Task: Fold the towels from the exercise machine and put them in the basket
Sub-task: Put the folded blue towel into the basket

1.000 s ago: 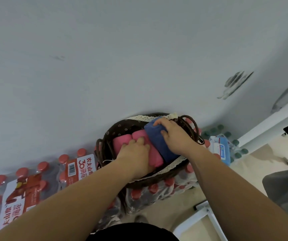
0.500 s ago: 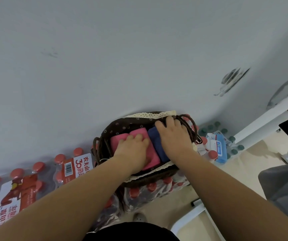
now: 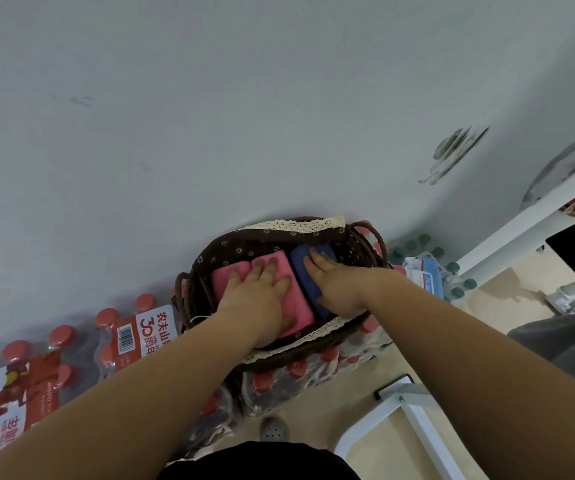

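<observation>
A dark wicker basket point(image 3: 359, 251) with a brown flowered lining and lace trim stands against the wall on shrink-wrapped bottle packs. Inside it lie folded pink towels point(image 3: 300, 306) on the left and a folded blue towel point(image 3: 301, 268) on the right. My left hand point(image 3: 255, 292) lies flat on the pink towels with its fingers spread. My right hand point(image 3: 334, 282) presses flat on the blue towel, covering most of it. Neither hand grips anything.
Packs of red-capped water bottles point(image 3: 54, 358) line the wall at the left and sit under the basket. Green-capped bottles point(image 3: 417, 244) and a blue-white package point(image 3: 424, 275) are right of the basket. A white frame point(image 3: 414, 414) stands on the floor at lower right, a grey seat point(image 3: 563, 337) beyond.
The blue towel went from tilted on top down into the basket beside the pink ones. My right hand moved from its upper edge to flat on top of it; my left hand spread flat.
</observation>
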